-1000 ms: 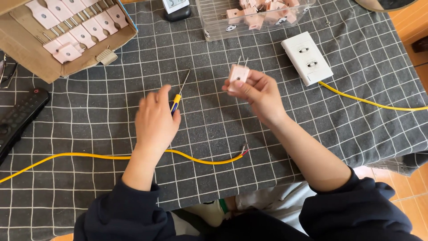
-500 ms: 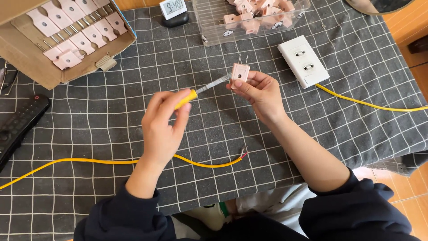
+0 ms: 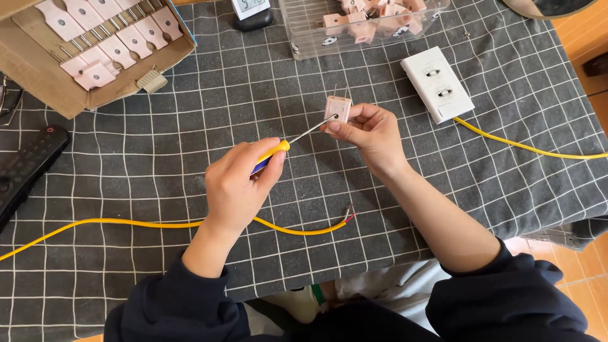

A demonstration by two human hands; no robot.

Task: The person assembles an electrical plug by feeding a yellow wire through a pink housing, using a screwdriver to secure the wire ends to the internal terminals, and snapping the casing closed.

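Note:
My left hand (image 3: pixel 237 183) grips a small screwdriver (image 3: pixel 286 145) with a yellow and blue handle, its metal tip touching a pink plug piece (image 3: pixel 338 107). My right hand (image 3: pixel 370 133) pinches that pink plug piece, whose two metal prongs point up and away. A yellow cable (image 3: pixel 158 224) lies on the grey checked cloth (image 3: pixel 158 152) below my hands, its stripped end (image 3: pixel 349 215) bare between my forearms.
A white socket block (image 3: pixel 437 83) with its own yellow cable (image 3: pixel 525 147) lies at the right. A clear tub (image 3: pixel 304 39) of pink plug pieces stands at the back. A cardboard box (image 3: pixel 57 88) of pink parts is at the back left, a black remote (image 3: pixel 25 168) at the left edge.
My left hand picked the screwdriver up off the cloth and brought its tip to the pink plug piece in my right hand. The right hand stayed nearly still.

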